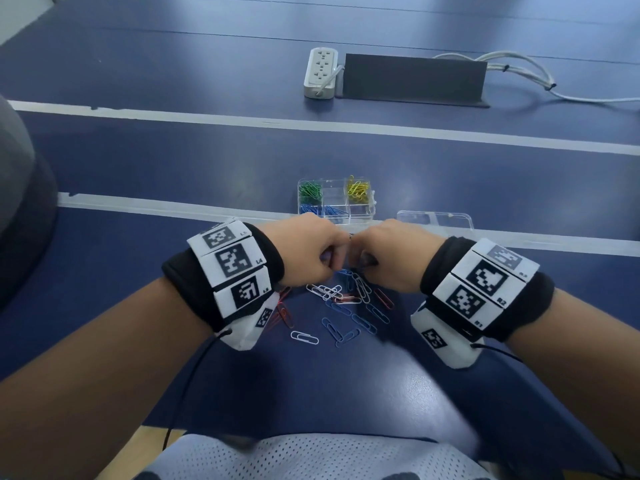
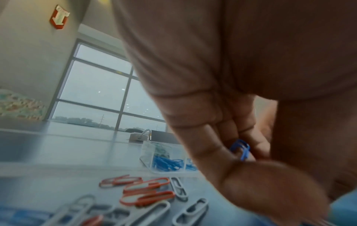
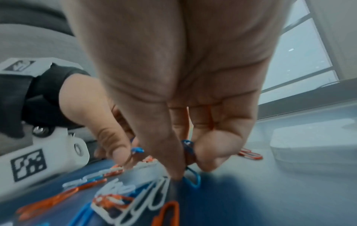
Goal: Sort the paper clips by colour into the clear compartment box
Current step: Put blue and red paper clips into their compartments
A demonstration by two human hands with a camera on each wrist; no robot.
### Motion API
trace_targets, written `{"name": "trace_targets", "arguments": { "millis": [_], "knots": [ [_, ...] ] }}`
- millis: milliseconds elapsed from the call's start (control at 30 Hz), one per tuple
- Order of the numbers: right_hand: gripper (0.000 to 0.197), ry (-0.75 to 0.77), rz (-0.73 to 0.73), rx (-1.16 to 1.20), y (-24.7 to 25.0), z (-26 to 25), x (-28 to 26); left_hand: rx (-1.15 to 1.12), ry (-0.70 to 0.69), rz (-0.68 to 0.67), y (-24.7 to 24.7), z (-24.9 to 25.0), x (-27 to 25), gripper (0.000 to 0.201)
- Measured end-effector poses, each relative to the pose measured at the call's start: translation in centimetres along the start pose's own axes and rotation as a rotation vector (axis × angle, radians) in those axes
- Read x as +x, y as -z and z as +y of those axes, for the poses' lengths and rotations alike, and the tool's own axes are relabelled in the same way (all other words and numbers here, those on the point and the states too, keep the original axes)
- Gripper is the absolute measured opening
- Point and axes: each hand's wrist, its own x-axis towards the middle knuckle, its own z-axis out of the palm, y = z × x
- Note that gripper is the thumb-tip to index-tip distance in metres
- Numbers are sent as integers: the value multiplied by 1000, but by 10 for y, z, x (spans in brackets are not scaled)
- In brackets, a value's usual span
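Note:
The clear compartment box (image 1: 362, 212) stands open with green clips (image 1: 309, 189) in its far left cell, yellow clips (image 1: 358, 188) in its far right cell and blue clips (image 1: 317, 210) in the near left cells. Loose white, red and blue paper clips (image 1: 346, 299) lie scattered in front of it. Just above this pile my two hands meet. My left hand (image 1: 329, 261) pinches a blue paper clip (image 2: 240, 149) between curled fingers. My right hand (image 1: 367, 261) pinches a blue clip (image 3: 188, 146), and another blue clip (image 3: 191, 178) hangs under its fingertips.
The box's clear lid (image 1: 434, 220) lies to the right of the box. Farther back are a white power strip (image 1: 320, 72), a dark grey panel (image 1: 412, 77) and white cables (image 1: 519, 69). White tape lines cross the blue table (image 1: 173, 161).

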Motion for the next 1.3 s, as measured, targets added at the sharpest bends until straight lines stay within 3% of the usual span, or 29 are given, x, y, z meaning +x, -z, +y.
{"name": "trace_targets", "arguments": {
  "millis": [133, 267, 367, 467, 600, 700, 933, 1300],
  "knots": [
    [31, -45, 25, 138, 4, 6, -6, -166, 5, -41, -3, -5, -6, 27],
    [23, -145, 7, 519, 5, 19, -20, -318, 36, -71, -6, -8, -13, 24],
    [21, -188, -65, 654, -3, 19, -36, -374, 64, -86, -7, -8, -16, 23],
    [24, -197, -70, 556, -13, 18, -43, -516, 113, -140, -8, -3, -17, 14],
    [23, -212, -32, 416, -18, 12, -45, -984, 165, -219, -7, 7, -16, 9],
    [15, -177, 15, 269, -24, 3, -47, -1076, 123, -213, -10, 5, -16, 12],
    [17, -134, 29, 54, -26, -10, -45, -850, 111, -235, -14, -1, -17, 15],
    [8, -36, -34, -71, -26, -19, -41, 45, -95, -228, -22, 12, -20, 22]
  ]
}}
